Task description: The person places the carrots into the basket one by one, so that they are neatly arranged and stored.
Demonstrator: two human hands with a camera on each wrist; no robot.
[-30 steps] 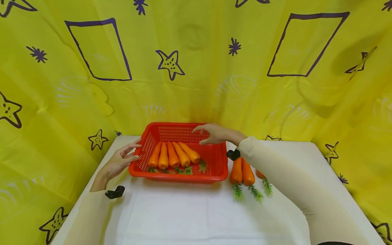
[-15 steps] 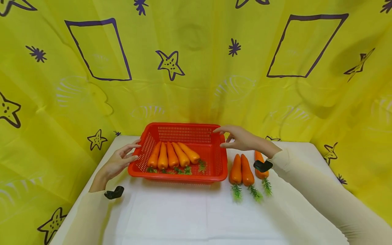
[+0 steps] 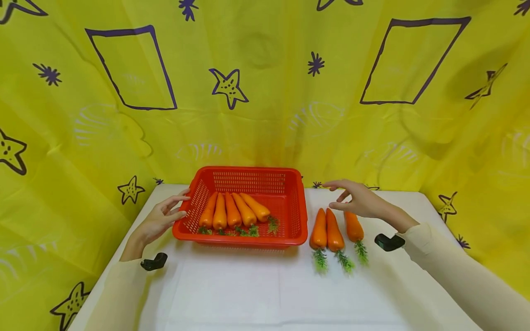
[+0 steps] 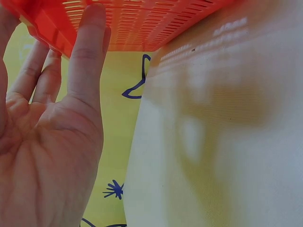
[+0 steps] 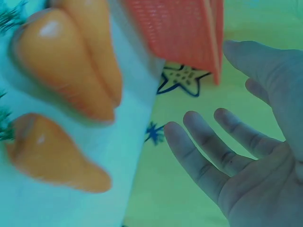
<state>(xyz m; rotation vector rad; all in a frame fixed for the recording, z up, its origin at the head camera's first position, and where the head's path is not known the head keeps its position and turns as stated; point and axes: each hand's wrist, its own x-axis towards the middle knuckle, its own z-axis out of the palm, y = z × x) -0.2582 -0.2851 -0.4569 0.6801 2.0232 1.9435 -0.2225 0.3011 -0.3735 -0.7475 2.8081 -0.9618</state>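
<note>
A red plastic basket (image 3: 295,207) stands on the white table, with several orange carrots (image 3: 233,211) side by side inside, their green tops toward me. My left hand (image 3: 157,220) touches the basket's left side; in the left wrist view its extended fingers (image 4: 85,61) rest against the basket wall (image 4: 137,28). To the right of the basket, my right hand (image 3: 360,200) hovers with fingers spread and nothing in it. Below it on the table lie two adjacent carrots (image 3: 327,232) and a single carrot (image 3: 353,227), whose tip the hand partly hides. The right wrist view shows the empty palm (image 5: 265,189).
A yellow curtain (image 3: 265,124) with drawn stars and frames hangs behind and beside the table (image 3: 232,289). The basket stands near the table's back edge. Both wrists wear a black device, such as the one on the right (image 3: 389,242).
My right hand has moved right, from above the basket to over the loose carrots, bringing the single carrot into fuller view. My left hand and the carrots have stayed in place.
</note>
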